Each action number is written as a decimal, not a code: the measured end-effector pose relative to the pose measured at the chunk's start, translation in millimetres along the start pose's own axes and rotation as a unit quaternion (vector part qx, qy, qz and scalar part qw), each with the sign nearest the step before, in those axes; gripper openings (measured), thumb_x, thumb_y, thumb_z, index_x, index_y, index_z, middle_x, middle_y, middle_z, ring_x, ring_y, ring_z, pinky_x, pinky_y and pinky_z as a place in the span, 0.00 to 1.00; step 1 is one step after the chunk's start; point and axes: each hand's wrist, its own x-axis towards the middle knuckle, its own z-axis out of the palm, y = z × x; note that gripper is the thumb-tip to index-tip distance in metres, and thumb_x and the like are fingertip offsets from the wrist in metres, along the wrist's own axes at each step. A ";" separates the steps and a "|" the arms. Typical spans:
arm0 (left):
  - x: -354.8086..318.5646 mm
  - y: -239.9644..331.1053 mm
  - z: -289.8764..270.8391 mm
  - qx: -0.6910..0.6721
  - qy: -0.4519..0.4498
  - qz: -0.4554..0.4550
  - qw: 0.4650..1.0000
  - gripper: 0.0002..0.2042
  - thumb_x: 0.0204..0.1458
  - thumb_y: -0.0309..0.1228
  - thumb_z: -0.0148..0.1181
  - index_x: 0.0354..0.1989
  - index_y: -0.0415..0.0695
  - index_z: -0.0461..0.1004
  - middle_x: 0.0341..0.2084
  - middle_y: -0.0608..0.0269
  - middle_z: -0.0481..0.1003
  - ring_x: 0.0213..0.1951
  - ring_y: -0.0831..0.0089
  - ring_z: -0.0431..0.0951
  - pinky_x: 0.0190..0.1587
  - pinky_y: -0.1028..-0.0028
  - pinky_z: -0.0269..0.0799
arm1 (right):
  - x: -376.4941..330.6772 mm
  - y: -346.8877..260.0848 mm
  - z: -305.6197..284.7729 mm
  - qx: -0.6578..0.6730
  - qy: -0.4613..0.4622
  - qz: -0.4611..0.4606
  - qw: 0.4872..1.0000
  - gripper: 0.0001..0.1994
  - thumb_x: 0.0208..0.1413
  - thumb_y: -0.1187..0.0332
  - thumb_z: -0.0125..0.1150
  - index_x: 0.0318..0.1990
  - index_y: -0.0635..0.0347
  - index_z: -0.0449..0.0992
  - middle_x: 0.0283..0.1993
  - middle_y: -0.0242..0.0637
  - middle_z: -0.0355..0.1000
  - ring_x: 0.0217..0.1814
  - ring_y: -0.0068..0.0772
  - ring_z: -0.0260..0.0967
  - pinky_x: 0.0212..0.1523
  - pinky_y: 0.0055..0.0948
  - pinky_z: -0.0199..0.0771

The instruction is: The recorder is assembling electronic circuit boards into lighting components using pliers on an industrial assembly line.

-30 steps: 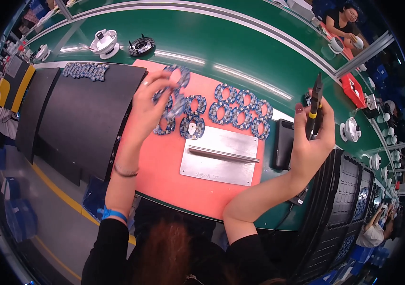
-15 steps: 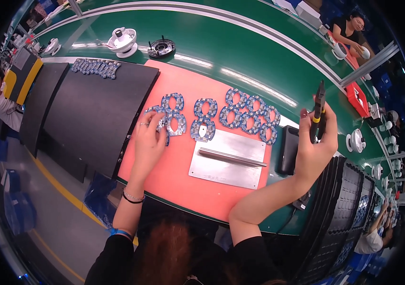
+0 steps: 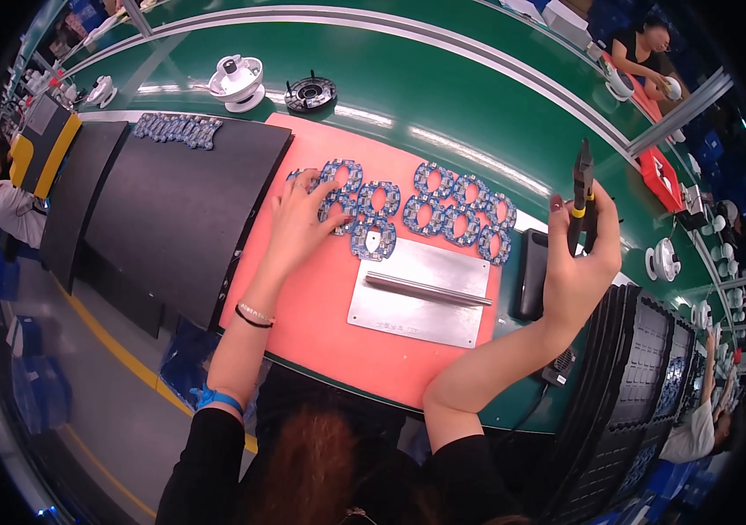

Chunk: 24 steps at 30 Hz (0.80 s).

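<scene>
My left hand [image 3: 305,223] lies over the left group of blue circuit boards [image 3: 341,175], its fingers spread apart and touching them; it partly covers several boards. To their right stands a pair of blue boards, the lower circuit board [image 3: 373,240] having a white centre and overlapping the metal plate's corner. Farther right is another group of joined circuit boards [image 3: 461,226]. My right hand [image 3: 585,249] is raised at the right, wrapped round a pair of pliers [image 3: 583,188] with black and yellow handles, jaws pointing up. A metal bar [image 3: 425,289] rests on the silver plate [image 3: 390,319].
The pink mat [image 3: 320,354] lies on a green bench. Left of it is a black board [image 3: 172,210] with circuit boards [image 3: 179,129] at its far edge. A black device [image 3: 532,276] and black trays [image 3: 627,376] stand right. White housings [image 3: 237,83] stand behind; a co-worker [image 3: 644,61] sits far right.
My left hand has moved right and slightly away from me, and the left group of circuit boards has shifted right against the neighbouring pair. My right hand keeps the pliers raised.
</scene>
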 end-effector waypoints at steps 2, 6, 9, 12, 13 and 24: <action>16.3 -11.6 12.0 0.000 0.007 0.026 1.000 0.27 0.47 0.46 0.73 0.56 0.53 0.77 0.62 0.55 0.68 0.65 0.56 0.64 0.57 0.51 0.60 | 0.2 -2.7 0.4 0.006 0.004 -0.004 1.000 0.17 0.52 0.76 0.67 0.50 0.61 0.78 0.38 0.35 0.74 0.37 0.29 0.72 0.44 0.29 0.72; 46.8 -19.6 22.1 -0.009 -0.012 0.069 0.998 0.26 0.49 0.46 0.71 0.57 0.54 0.77 0.64 0.55 0.67 0.67 0.57 0.62 0.58 0.51 0.58 | -0.3 -4.1 -0.8 0.010 0.005 0.007 1.000 0.17 0.51 0.77 0.67 0.50 0.61 0.78 0.39 0.35 0.75 0.37 0.28 0.72 0.42 0.29 0.72; 46.2 -19.8 20.7 0.007 -0.016 0.083 0.996 0.25 0.51 0.46 0.70 0.58 0.52 0.77 0.63 0.55 0.69 0.66 0.58 0.64 0.62 0.47 0.55 | 0.4 1.2 0.6 0.013 0.010 -0.012 1.000 0.17 0.50 0.77 0.67 0.50 0.61 0.78 0.39 0.35 0.75 0.37 0.28 0.73 0.42 0.29 0.73; 35.0 -7.9 20.1 0.076 0.034 0.106 0.991 0.25 0.53 0.45 0.68 0.58 0.51 0.76 0.61 0.56 0.70 0.65 0.58 0.65 0.66 0.41 0.50 | 2.2 0.2 0.2 -0.004 0.006 -0.013 1.000 0.18 0.50 0.78 0.66 0.50 0.61 0.78 0.40 0.36 0.75 0.37 0.29 0.73 0.42 0.29 0.74; 31.0 0.5 18.2 0.074 0.031 0.107 0.991 0.25 0.53 0.45 0.68 0.58 0.51 0.76 0.61 0.56 0.70 0.65 0.58 0.65 0.66 0.41 0.50 | 2.4 0.6 0.4 -0.006 0.006 -0.011 1.000 0.18 0.50 0.78 0.66 0.50 0.61 0.78 0.40 0.36 0.75 0.37 0.29 0.73 0.42 0.29 0.74; 40.2 35.3 39.7 -0.013 -0.006 0.206 0.978 0.14 0.53 0.40 0.67 0.41 0.44 0.75 0.50 0.55 0.72 0.57 0.57 0.69 0.63 0.53 0.56 | 3.4 3.9 10.2 0.029 0.001 -0.017 0.999 0.18 0.50 0.78 0.67 0.50 0.62 0.78 0.39 0.37 0.75 0.36 0.31 0.74 0.42 0.30 0.74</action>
